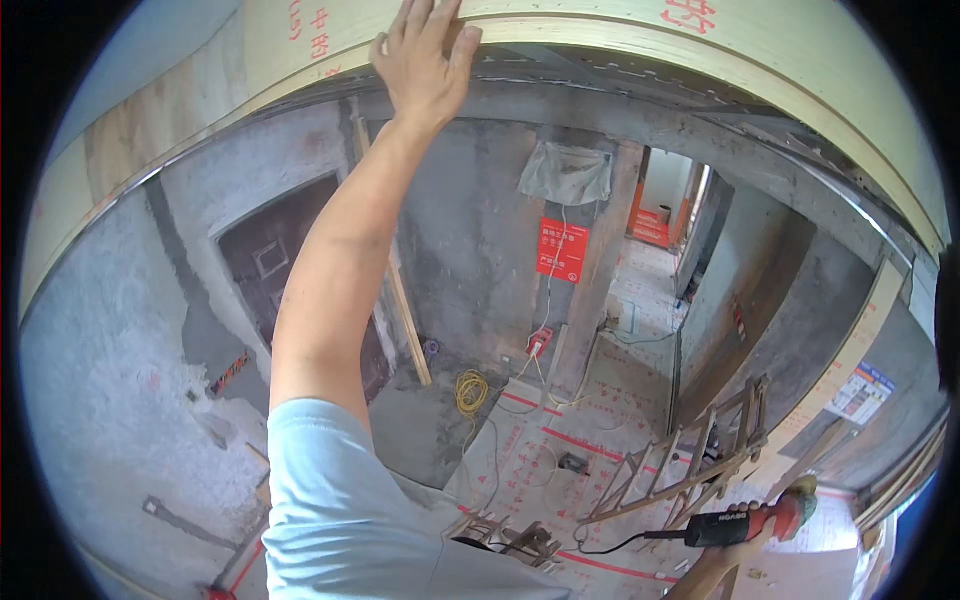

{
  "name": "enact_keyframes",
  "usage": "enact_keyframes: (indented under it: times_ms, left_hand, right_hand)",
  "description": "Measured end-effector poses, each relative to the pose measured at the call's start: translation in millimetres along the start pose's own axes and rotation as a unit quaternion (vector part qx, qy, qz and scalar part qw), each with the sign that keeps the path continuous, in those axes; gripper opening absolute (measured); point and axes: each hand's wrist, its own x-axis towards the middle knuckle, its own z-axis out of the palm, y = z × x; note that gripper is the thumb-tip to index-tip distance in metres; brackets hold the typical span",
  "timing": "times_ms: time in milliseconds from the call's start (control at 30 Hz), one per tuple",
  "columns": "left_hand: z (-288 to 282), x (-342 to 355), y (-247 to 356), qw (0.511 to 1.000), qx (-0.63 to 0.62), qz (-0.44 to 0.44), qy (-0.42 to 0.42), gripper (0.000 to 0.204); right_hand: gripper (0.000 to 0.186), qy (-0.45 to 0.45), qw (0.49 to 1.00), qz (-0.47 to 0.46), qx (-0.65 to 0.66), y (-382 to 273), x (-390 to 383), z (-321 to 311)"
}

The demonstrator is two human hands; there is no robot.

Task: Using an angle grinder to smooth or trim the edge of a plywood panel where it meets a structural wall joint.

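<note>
My left hand (425, 65) is raised overhead, fingers spread and resting against the lower edge of a pale yellow wooden board (560, 22) that curves across the top of the view. Low on the right, my right hand (752, 530) grips a red and black angle grinder (722, 529) around its body, fingers wrapped over it. The grinder's disc end points right, away from my arm, and its black cord (620, 545) trails left. Whether the disc is spinning I cannot tell.
Below stand a wooden stepladder (690, 480) and a stool-like frame (525, 540). A coiled yellow cable (471, 393) lies on the floor near a leaning timber strip (408, 320). A red sign (562, 250) hangs on the grey wall, left of a doorway (660, 200).
</note>
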Motion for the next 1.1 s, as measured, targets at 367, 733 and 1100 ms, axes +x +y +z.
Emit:
enact_keyframes:
  times_ms: [367,733,1100]
  left_hand:
    - [51.5,0.9,-12.1,0.974,-0.120,0.093,0.167,0.054]
    - [15.3,-64.5,-4.3,0.958,-0.256,0.062,0.114,0.052]
    - [-81.0,-194.4,67.5,0.325,-0.788,-0.338,-0.398,0.053]
  right_hand:
    - [0.039,0.067,0.994,-0.055,0.068,95.6,-74.5,135.1]
    - [0.038,-0.147,0.987,-0.058,-0.006,78.3,-113.4,325.9]
    - [0.029,-0.358,0.926,-0.035,-0.115,86.2,-140.1,462.8]
